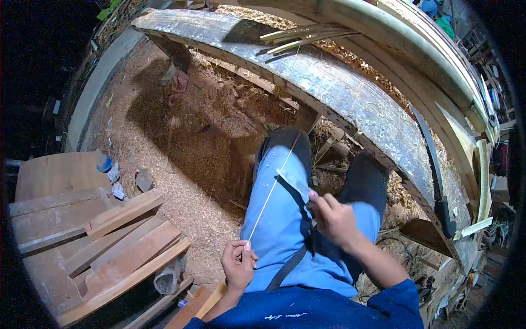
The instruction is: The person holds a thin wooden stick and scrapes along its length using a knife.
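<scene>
My left hand (239,264) pinches the near end of a thin wooden stick (268,198) between thumb and fingers. The stick slants up and away over my blue-clad thigh, its far end near the dark knee. To the right, my right hand (333,220) is closed around what looks like a small knife (294,183); its handle is hidden in the fingers. The blade points up and left, its tip close to the stick; whether they touch I cannot tell.
A long weathered plank bench (329,82) curves across the front, bearing thin wooden strips (307,37) and a long dark blade with a black handle (433,159). Stacked boards (131,236) lie at left near a blue-topped container (103,163). Shavings (203,219) cover the ground.
</scene>
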Available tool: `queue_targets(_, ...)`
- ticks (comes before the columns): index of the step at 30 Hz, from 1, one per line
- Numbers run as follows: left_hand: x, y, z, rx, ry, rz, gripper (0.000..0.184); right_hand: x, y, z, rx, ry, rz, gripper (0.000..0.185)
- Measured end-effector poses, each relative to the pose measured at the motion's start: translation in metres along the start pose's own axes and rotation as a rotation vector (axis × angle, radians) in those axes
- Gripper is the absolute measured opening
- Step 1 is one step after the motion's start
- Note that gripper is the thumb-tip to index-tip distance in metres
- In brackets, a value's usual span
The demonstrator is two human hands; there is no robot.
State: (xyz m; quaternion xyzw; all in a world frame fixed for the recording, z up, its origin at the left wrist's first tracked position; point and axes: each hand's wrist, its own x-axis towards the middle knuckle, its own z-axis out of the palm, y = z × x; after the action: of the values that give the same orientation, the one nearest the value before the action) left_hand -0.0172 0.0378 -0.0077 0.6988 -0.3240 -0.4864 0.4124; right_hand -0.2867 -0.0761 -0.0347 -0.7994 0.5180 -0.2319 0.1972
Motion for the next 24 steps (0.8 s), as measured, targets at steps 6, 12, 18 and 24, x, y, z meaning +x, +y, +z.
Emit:
queue_targets(6,0.005,0.003,0.004,0.022,-0.04,-0.006,0.011,-0.016,-0.006,0.005,0.022,-0.254,-0.244,0.053)
queue_targets(12,0.032,0.006,0.025,-0.005,-0.005,0.109,0.012,-0.029,-0.028,0.009,0.14,-0.341,-0.235,0.058)
queue_targets(18,0.042,0.018,0.034,0.13,-0.014,0.055,0.015,-0.022,-0.022,0.003,0.146,-0.116,0.014,0.054)
queue_targets(24,0.044,0.018,0.032,0.168,-0.045,0.072,0.013,-0.021,-0.021,0.001,0.139,-0.117,-0.006,0.058)
